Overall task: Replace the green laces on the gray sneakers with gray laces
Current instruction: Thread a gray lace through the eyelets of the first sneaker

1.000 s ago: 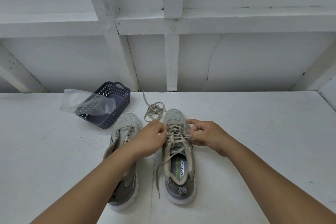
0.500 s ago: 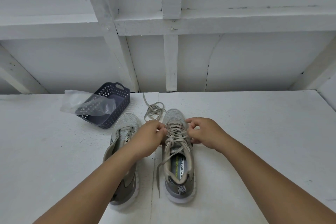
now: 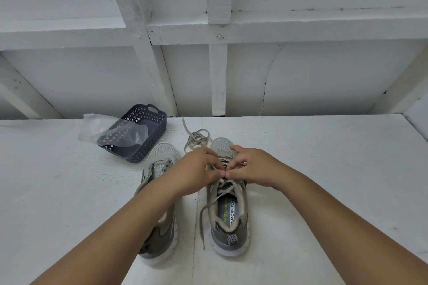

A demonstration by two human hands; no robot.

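**Both hands meet over the right sneaker's lacing**

My hands have drawn together since a moment ago: then they sat at either side of the eyelet rows, now my left hand (image 3: 196,172) and right hand (image 3: 251,168) touch at the fingertips above the middle of the right sneaker (image 3: 228,206). Both have curled fingers and pinch the gray lace (image 3: 223,188) where it crosses the tongue. The view has also dipped slightly, so the shoes sit lower.

The lace is flat and woven, zigzagging down the eyelets, with one loose end (image 3: 201,222) trailing off the shoe's left side onto the table (image 3: 324,180). The sneaker has a knit mesh toe, a padded collar, a printed insole and a pale rubber sole. The left sneaker (image 3: 159,194) lies just beside it, partly under my forearm, its tongue bare. A second lace (image 3: 196,137) is heaped in loose loops beyond the toes. Further left stands a dark perforated plastic basket (image 3: 148,132) with a crinkled clear plastic bag (image 3: 102,128) spilling from it.
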